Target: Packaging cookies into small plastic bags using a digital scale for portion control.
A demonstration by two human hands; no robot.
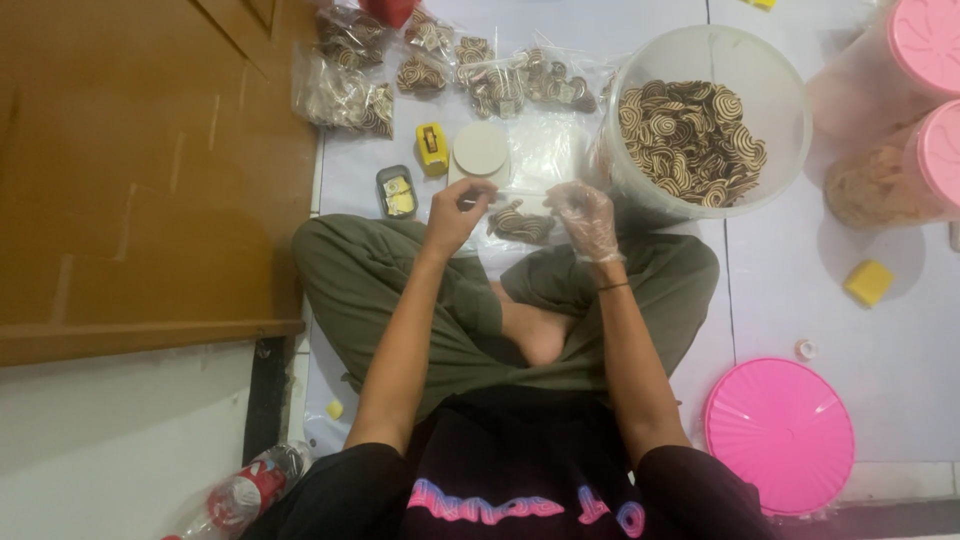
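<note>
Head view: seated cross-legged before the clear tub [790,100] of swirl cookies, a person fills a small plastic bag of cookies [520,222]; bare left hand [455,212] pinches its edge, gloved right hand [587,220] curls loosely alongside. Sealing seems next.

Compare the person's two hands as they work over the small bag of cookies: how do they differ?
The right hand wears a clear plastic glove; the left hand is bare. The right wrist carries a dark band; the left has none. Both hover at the small bag of swirl cookies, above the crossed legs.
</note>
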